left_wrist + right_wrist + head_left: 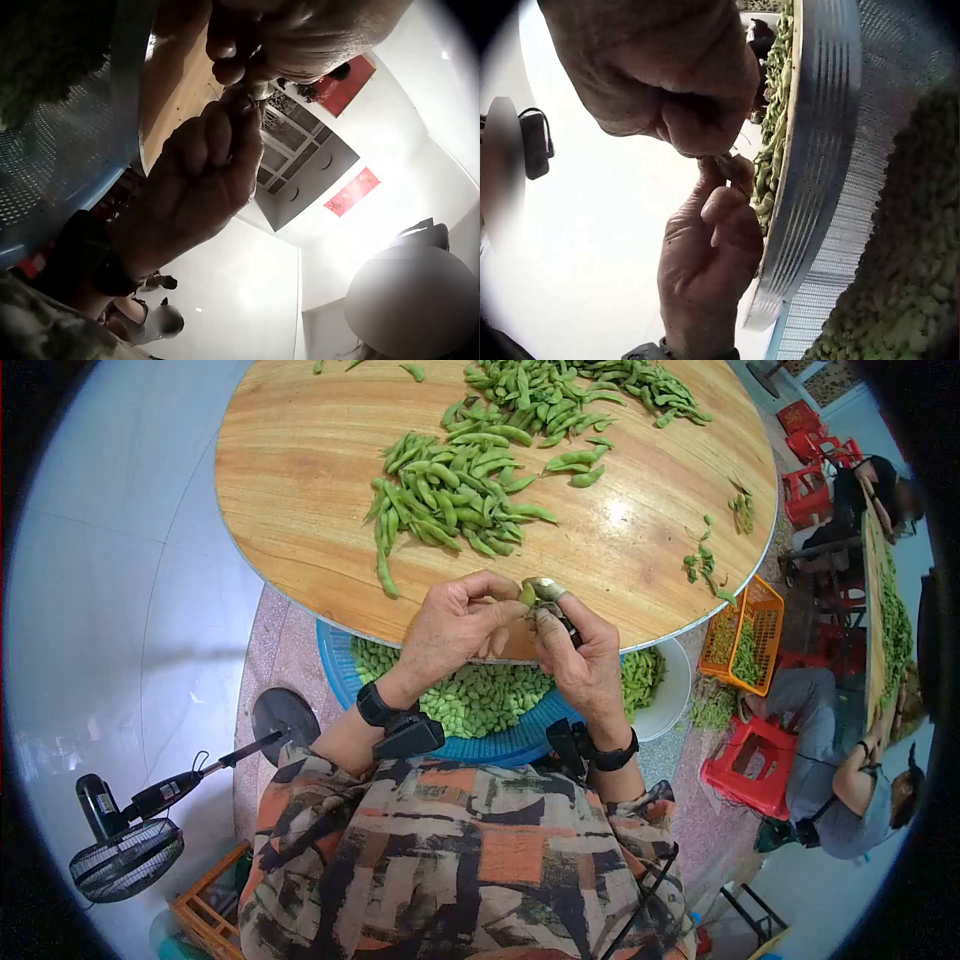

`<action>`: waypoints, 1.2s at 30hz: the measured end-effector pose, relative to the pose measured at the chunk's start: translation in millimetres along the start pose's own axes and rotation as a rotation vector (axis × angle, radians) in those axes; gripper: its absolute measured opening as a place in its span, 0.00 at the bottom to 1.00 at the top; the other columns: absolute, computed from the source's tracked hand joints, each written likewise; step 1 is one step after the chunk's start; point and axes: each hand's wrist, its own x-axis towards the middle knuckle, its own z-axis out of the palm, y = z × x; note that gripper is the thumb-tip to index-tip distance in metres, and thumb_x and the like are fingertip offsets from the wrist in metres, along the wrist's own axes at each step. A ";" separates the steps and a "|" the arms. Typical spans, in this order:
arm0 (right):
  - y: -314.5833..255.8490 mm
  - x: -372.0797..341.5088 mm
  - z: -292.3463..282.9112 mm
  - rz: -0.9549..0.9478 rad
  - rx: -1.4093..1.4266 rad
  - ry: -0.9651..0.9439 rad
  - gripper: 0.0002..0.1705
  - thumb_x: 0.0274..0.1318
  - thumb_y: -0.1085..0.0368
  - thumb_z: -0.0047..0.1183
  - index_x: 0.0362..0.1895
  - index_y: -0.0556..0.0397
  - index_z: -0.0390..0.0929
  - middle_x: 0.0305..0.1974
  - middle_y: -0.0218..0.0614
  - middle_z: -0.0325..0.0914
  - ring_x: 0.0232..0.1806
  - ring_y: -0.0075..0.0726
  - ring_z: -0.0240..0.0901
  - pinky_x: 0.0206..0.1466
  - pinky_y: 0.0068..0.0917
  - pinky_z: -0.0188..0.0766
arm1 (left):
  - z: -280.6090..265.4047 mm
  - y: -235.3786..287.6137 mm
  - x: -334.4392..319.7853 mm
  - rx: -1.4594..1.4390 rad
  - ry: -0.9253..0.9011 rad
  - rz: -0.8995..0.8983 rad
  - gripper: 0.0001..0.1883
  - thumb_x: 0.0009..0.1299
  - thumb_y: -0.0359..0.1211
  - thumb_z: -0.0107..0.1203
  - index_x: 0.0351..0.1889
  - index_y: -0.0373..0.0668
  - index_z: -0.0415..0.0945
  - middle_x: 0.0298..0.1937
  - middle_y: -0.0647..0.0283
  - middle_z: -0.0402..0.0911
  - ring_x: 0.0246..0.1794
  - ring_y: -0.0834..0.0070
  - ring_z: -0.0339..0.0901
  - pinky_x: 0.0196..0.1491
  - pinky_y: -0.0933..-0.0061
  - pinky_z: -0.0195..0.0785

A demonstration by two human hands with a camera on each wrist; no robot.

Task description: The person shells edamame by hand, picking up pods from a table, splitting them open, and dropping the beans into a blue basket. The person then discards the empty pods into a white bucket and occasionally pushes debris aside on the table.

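Over the near edge of the round wooden table (pixel 300 490), both hands meet at one green soybean pod (pixel 528 596). My left hand (pixel 448 628) pinches the pod between thumb and forefinger. From the other side my right hand (pixel 582 660) grips it; a shiny cover (pixel 546 589) sits on one of its fingertips. In the left wrist view the fingertips of the left hand (pixel 315 34) and right hand (pixel 206 169) come together, and the fingers mostly hide the pod. A heap of whole pods (pixel 450 490) lies just beyond the hands.
Below the table edge, a blue basket (pixel 335 670) holds shelled beans (pixel 480 700). Beside it stands a white basin (pixel 678 695) with green pieces. An orange crate (pixel 765 600), red stool (pixel 745 765) and seated person (pixel 830 770) are at right; a fan (pixel 125 860) stands left.
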 end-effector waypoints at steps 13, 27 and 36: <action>4.6 11.4 -24.9 0.339 0.599 -0.311 0.12 0.67 0.72 0.48 0.52 0.61 0.78 0.29 0.25 0.71 0.20 0.11 0.56 0.20 0.15 0.52 | -10.8 -5.6 -3.0 -0.102 -0.098 -0.040 0.04 0.70 0.26 0.60 0.38 0.35 0.77 0.23 0.68 0.75 0.16 0.86 0.69 0.18 0.85 0.56; 7.8 6.4 -13.5 0.133 0.156 -0.143 0.11 0.66 0.70 0.49 0.49 0.59 0.78 0.27 0.23 0.72 0.23 0.12 0.62 0.24 0.16 0.59 | -7.8 -6.2 -3.8 0.075 -0.151 -0.064 0.10 0.76 0.36 0.52 0.40 0.38 0.75 0.21 0.68 0.76 0.18 0.85 0.73 0.24 0.84 0.65; -0.5 -6.6 19.2 -0.496 -0.565 0.124 0.15 0.53 0.79 0.52 0.47 0.63 0.76 0.35 0.46 0.71 0.31 0.48 0.75 0.31 0.34 0.73 | 4.8 -18.5 -1.0 -0.550 -0.142 -0.071 0.10 0.79 0.36 0.46 0.46 0.41 0.74 0.36 0.69 0.80 0.30 0.85 0.77 0.27 0.83 0.67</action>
